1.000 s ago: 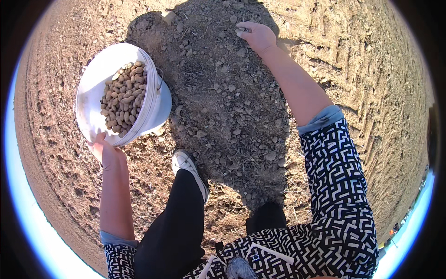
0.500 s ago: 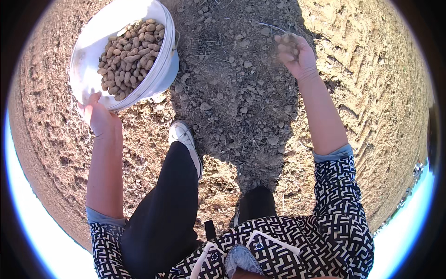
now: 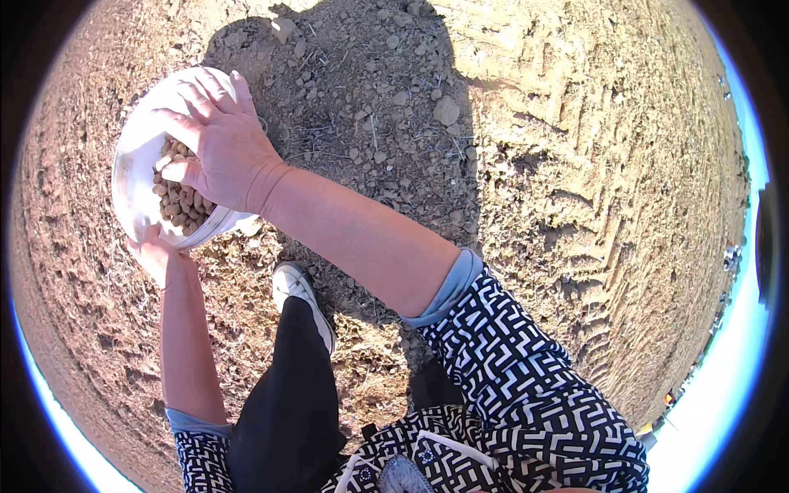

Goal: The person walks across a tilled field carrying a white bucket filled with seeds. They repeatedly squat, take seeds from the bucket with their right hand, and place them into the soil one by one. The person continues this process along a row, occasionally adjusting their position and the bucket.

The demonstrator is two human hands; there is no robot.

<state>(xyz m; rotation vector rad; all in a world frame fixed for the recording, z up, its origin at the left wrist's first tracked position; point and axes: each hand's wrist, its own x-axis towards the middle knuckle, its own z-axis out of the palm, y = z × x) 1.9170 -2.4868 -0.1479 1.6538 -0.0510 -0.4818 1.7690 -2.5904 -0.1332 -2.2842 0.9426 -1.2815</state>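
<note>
A white bucket (image 3: 131, 164) with unshelled peanuts (image 3: 182, 204) inside is tilted at the upper left. My left hand (image 3: 156, 251) grips its near rim, thumb over the inner side. Across the bucket's mouth reaches my right hand (image 3: 222, 148), palm down, its fingers spread and stretched toward the far rim. Part of the peanut heap is hidden beneath that hand, and no peanuts show in its fingers.
Dry, cloddy soil (image 3: 575, 156) with tyre tracks surrounds me, and my shadow falls ahead. A larger clod (image 3: 446, 110) lies right of the bucket. My light shoe (image 3: 294, 286) stands just below the bucket.
My right hand, which held peanuts out at the right, has swung left over the bucket and opened. The bucket sits slightly lower in view.
</note>
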